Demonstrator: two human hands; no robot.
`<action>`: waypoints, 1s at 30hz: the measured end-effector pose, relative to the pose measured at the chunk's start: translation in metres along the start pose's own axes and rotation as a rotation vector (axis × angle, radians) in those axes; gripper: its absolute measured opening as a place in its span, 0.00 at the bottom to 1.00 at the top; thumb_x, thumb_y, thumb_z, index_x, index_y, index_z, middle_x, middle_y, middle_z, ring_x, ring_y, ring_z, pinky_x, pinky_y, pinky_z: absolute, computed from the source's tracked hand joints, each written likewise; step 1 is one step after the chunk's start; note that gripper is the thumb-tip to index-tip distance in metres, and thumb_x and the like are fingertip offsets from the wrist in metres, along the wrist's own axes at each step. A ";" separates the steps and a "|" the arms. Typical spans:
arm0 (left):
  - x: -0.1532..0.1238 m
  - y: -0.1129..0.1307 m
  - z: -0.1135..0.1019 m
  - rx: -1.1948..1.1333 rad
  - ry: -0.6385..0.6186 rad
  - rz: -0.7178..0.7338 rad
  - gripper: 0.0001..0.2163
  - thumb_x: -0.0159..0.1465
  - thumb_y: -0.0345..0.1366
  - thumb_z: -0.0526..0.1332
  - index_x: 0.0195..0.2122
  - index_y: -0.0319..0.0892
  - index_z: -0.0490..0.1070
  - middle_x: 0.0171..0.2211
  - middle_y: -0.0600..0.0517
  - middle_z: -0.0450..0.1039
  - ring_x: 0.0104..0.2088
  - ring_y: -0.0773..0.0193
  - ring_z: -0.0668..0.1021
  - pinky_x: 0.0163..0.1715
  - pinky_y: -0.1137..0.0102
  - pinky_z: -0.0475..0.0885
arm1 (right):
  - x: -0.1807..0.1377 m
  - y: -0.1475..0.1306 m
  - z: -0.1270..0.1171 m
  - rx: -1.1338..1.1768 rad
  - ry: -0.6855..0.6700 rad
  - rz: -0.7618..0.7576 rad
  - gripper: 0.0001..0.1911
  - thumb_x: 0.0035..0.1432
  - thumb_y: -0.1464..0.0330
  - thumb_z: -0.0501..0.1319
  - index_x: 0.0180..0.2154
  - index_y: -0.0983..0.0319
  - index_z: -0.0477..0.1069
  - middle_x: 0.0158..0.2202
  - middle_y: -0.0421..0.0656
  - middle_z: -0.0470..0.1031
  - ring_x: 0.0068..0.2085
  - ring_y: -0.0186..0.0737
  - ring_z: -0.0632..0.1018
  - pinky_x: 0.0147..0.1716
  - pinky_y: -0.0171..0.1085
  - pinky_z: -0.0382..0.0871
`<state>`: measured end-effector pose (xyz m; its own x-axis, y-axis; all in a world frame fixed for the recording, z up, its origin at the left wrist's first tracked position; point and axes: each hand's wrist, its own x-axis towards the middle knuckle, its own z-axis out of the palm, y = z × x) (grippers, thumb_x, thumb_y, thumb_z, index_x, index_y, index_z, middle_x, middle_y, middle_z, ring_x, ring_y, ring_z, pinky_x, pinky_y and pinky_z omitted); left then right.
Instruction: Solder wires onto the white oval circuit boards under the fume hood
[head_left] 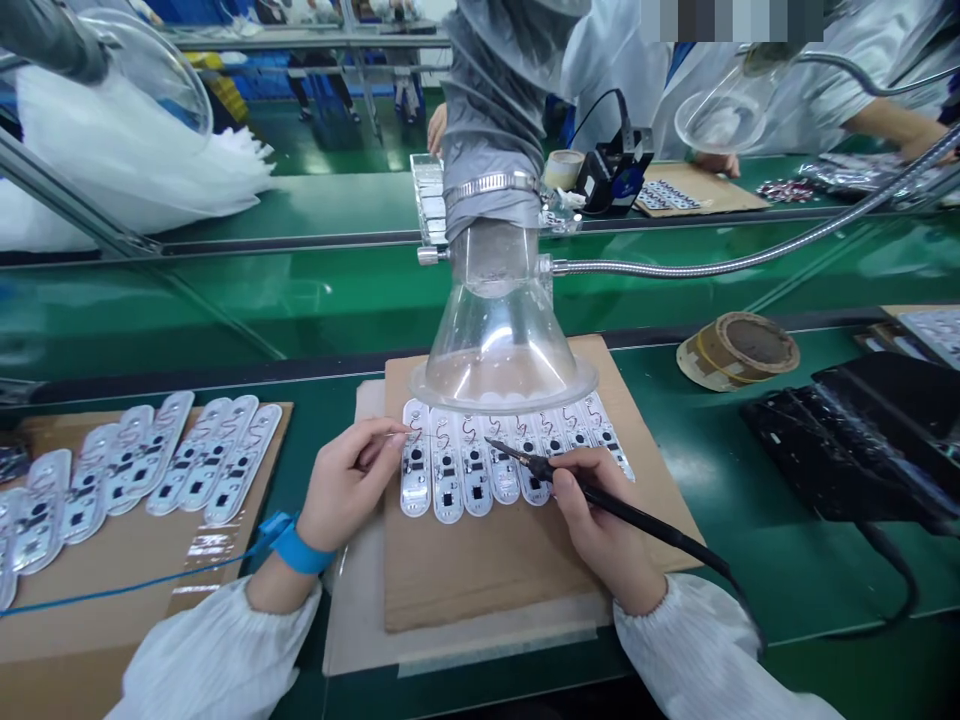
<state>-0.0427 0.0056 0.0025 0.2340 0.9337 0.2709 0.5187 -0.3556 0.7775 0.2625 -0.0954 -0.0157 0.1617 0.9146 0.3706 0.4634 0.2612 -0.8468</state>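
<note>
Left hand: the left hand (pixel 349 480) has thumb and fingers pinched together on a thin wire (pixel 397 433), just above the left end of the board row.
Right hand: the right hand (pixel 604 520) grips a soldering iron (pixel 541 466) like a pen, its tip over the middle of the row.
Cardboard sheet: the cardboard sheet (pixel 510 575) lies flat on the green bench (pixel 660 420) and carries the boards; probably light and fairly stiff, best moved by two opposite edges so nothing slides.
Clear hood: the clear hood (pixel 495 350) hangs over the far ends of the boards, leaving the near ends easier to reach.
Soldering iron: likely light, with a cable that may drag; the dark grip is the only sensible hold (the metal tip should be treated as hot).
White boards: the white boards (pixel 505 480) lie side by side in a row on the sheet, between the hands. They look thin, rigid and light, perhaps slick; take one by its rounded near end or long edges, clear of the black parts and the fine red leads, which look easily pulled.
Thin wire: probably soft and bendable, so a short pinch near its end should steer best.
</note>
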 end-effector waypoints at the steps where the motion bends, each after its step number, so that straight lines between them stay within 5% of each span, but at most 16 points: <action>1: -0.002 -0.003 0.003 -0.010 0.018 -0.006 0.05 0.74 0.36 0.64 0.43 0.43 0.79 0.24 0.60 0.63 0.23 0.67 0.67 0.26 0.71 0.65 | 0.001 -0.001 0.001 -0.004 0.002 -0.007 0.04 0.82 0.63 0.63 0.48 0.53 0.76 0.36 0.37 0.80 0.31 0.38 0.81 0.32 0.34 0.76; 20: -0.005 -0.002 0.006 0.001 -0.062 0.040 0.03 0.73 0.36 0.64 0.41 0.45 0.75 0.23 0.64 0.56 0.21 0.68 0.65 0.25 0.74 0.64 | 0.005 -0.002 0.001 -0.029 -0.104 -0.053 0.01 0.80 0.65 0.65 0.49 0.53 0.75 0.37 0.37 0.81 0.33 0.39 0.83 0.33 0.34 0.77; 30: -0.005 -0.003 0.000 0.003 -0.034 0.036 0.03 0.73 0.35 0.64 0.42 0.44 0.75 0.23 0.63 0.57 0.21 0.68 0.66 0.26 0.74 0.64 | -0.002 -0.002 0.011 -0.001 -0.030 -0.012 0.02 0.81 0.63 0.65 0.49 0.53 0.76 0.36 0.37 0.80 0.32 0.39 0.81 0.32 0.35 0.78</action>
<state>-0.0455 0.0017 -0.0016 0.2801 0.9184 0.2793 0.5116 -0.3890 0.7661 0.2521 -0.0945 -0.0189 0.1302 0.9203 0.3688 0.4659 0.2715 -0.8422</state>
